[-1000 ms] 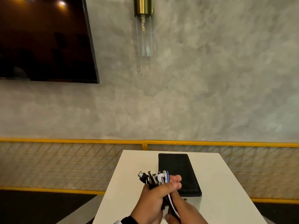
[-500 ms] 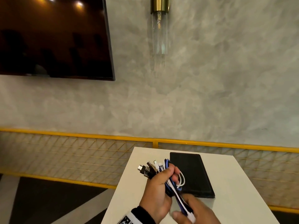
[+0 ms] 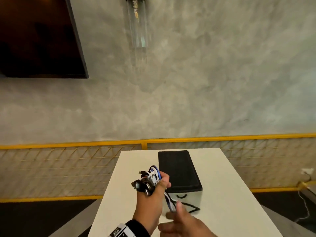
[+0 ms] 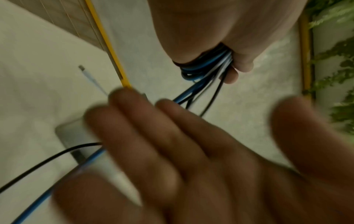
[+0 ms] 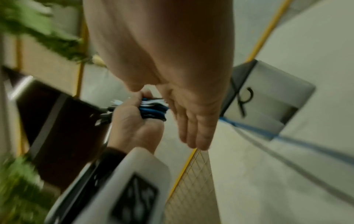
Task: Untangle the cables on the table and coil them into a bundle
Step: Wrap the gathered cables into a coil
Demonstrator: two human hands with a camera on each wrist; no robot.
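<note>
My left hand [image 3: 158, 189] grips a bundle of black, blue and white cables [image 3: 150, 178] above the white table [image 3: 230, 202], with several plugs sticking out past the thumb. In the left wrist view the coils [image 4: 203, 66] sit in the fist of my left hand [image 4: 210, 30]. Loose strands [image 3: 168, 200] hang from it toward my right hand [image 3: 181, 219]. My right hand [image 4: 172, 144] is blurred, its fingers [image 5: 193, 128] straight and holding nothing, close beside the strands. A black cable [image 3: 193, 208] loops on the table.
A white box with a black top [image 3: 179, 170] stands on the table just behind the hands. A yellow mesh railing [image 3: 68, 168] runs behind the table, and a dark screen [image 3: 34, 40] hangs on the grey wall. Blue and grey strands [image 5: 287, 144] trail across the tabletop.
My right hand has let go of the trailing strands and straightened its fingers. My left hand keeps the bundle, turned so the plugs point left. The head view has shifted.
</note>
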